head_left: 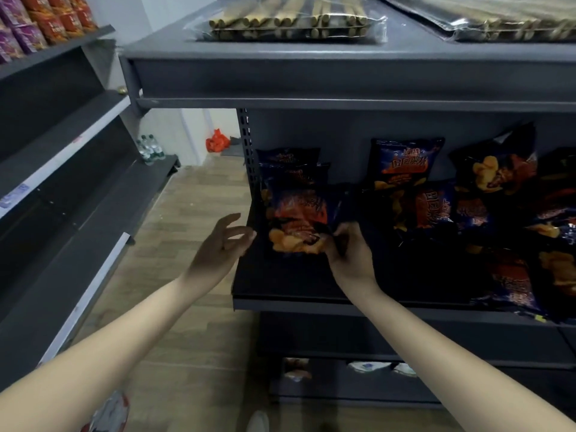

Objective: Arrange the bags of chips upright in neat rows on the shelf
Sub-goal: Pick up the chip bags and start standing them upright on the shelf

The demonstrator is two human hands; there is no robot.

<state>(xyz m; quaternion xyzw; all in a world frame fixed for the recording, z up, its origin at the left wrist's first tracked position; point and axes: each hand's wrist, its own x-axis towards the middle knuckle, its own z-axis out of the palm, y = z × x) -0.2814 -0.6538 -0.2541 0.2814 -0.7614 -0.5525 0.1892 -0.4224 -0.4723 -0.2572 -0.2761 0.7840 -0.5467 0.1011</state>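
A dark blue chip bag (296, 219) stands upright at the left end of the dark shelf (280, 294), with two more bags (290, 160) in a row behind it. My right hand (349, 254) pinches the front bag's lower right corner. My left hand (223, 244) hovers just left of that bag with fingers relaxed, holding nothing. Another bag (403, 163) stands upright at the back middle. Several bags (514, 213) lie jumbled and tilted at the right.
An upper shelf (343, 79) overhangs the chips and carries packs of wafer rolls (290, 21). A second shelving unit (62, 182) stands at the left with snack cups on top. Wooden floor lies between, with water bottles (149, 149) at the back.
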